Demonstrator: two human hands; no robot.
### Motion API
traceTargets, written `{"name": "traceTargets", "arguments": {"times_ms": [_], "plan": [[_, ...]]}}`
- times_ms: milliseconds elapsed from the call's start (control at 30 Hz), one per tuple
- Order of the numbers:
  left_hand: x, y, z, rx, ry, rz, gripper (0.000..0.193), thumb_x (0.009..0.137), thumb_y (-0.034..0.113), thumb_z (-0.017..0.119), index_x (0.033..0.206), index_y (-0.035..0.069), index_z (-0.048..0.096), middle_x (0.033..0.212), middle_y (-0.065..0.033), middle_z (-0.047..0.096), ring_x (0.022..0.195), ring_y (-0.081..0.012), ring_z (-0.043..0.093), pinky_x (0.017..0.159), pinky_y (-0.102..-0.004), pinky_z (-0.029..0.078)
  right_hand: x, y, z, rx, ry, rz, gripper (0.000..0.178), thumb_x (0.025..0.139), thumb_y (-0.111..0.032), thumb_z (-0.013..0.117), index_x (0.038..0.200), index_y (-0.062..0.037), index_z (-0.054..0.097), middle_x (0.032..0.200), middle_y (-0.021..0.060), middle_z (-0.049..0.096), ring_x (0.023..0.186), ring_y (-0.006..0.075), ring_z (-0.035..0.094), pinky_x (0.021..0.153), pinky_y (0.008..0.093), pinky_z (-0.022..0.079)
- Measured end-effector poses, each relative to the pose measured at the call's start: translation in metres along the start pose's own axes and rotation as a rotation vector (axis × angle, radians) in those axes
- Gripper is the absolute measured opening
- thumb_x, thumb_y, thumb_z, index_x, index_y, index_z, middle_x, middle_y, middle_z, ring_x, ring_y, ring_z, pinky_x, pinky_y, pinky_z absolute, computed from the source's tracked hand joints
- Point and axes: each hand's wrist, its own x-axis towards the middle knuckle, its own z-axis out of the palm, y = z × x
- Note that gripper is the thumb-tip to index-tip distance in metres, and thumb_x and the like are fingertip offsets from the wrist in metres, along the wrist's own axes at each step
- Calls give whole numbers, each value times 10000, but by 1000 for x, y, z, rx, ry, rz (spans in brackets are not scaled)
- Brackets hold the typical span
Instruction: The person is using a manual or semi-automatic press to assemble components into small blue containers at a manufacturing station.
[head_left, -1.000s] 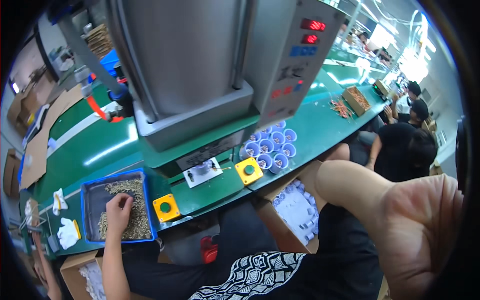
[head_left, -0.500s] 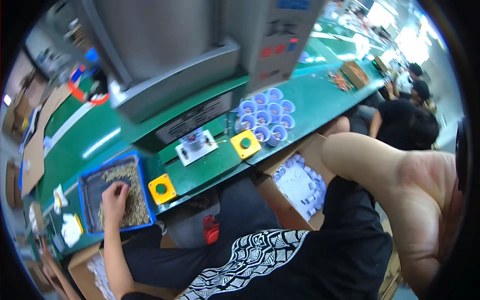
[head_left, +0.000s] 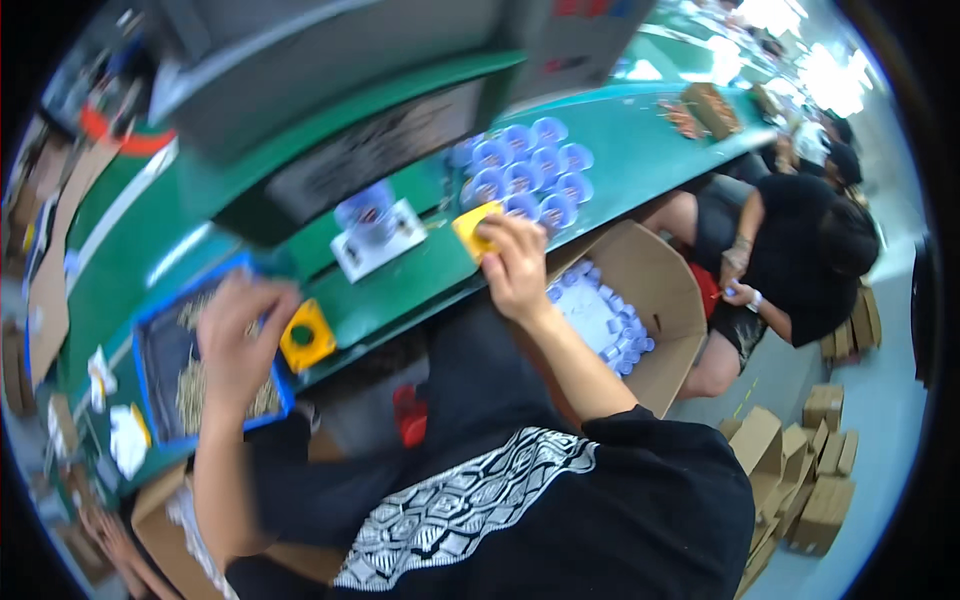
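My right hand (head_left: 518, 268) rests with its fingers over the right yellow button box (head_left: 466, 237), hiding its green button. My left hand (head_left: 242, 338) is smeared by motion above the right side of a blue-rimmed tray (head_left: 150, 385) and close to the left yellow button box (head_left: 308, 338); its finger pose is unclear. Small tan pieces (head_left: 192, 392) lie heaped in the tray. Between the two boxes, a translucent lavender cup (head_left: 366, 212) with something dark inside stands on a white plate (head_left: 352, 260), under the grey machine head (head_left: 320, 90).
Several lavender cups with small contents (head_left: 545, 165) stand grouped on the green bench, right of the machine. An open cardboard box (head_left: 670, 290) of white and lavender parts is below the bench edge. A co-worker (head_left: 790, 240) sits at right. Cartons (head_left: 825, 510) stand on the floor.
My right hand has come from the far right onto the right button box. The left hand has lifted off the tan pieces toward the left button box. The view has shifted.
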Motion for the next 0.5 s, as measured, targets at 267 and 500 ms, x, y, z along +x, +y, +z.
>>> {"name": "traceTargets", "arguments": {"times_ms": [267,500], "plan": [[84,1,30,-385,-22,-179,238,885,136,787,1070,-1,731,1069,-127,740,952,-257,707,847,-364,555,-7,4,29,-43,94,-43,322,879,-178,619,1175,-62,671,1277,105,635,1160,342,561,1031,473,380],[91,-13,38,-258,-449,-331,332,876,201,817,1142,23,727,1110,-121,747,994,-256,704,869,-360,558,-25,-9,32,-101,104,-13,385,854,-179,623,1227,-94,666,1329,87,621,1162,307,541,1039,445,376]]}}
